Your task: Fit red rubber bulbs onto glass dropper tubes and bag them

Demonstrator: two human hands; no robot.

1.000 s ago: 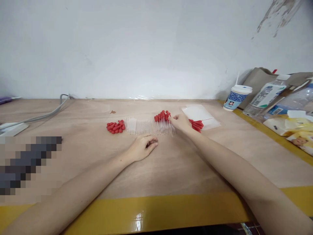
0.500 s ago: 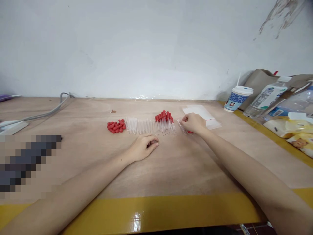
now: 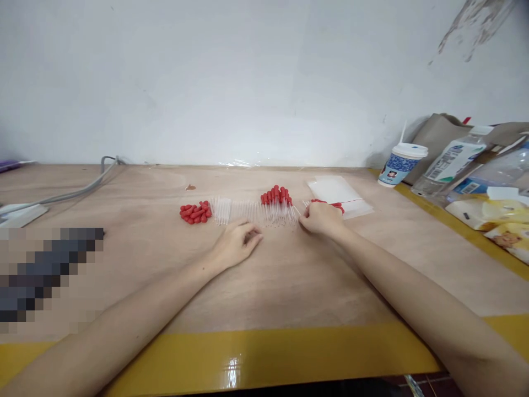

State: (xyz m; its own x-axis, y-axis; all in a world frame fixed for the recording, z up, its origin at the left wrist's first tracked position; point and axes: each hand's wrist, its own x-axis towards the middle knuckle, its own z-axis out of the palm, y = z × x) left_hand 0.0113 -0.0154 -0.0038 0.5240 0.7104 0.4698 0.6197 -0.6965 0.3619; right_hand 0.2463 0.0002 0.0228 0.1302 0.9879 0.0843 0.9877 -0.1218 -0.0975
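A pale wall stood behind a wooden tabletop (image 3: 256, 292) edged with yellow tape. Across its far middle, a row of clear tubes (image 3: 246, 210) lay with their long axes running near to far. Right of them, the red-topped droppers (image 3: 276, 198) pointed their bulbs to the far side and their narrow tips near; loose red bulbs (image 3: 195, 213) were heaped at the row's left end. Farther right, a flat plastic bag (image 3: 334, 190) lay beyond the right hand (image 3: 323, 218), and a lidded paper cup (image 3: 400, 165) hid its contents. The right hand was bent low over more red-ended pieces (image 3: 338, 207); its fingertips were hidden, so their grip could not be told. The left hand (image 3: 238, 242) rested near the tubes, fingers loosely curled and released.
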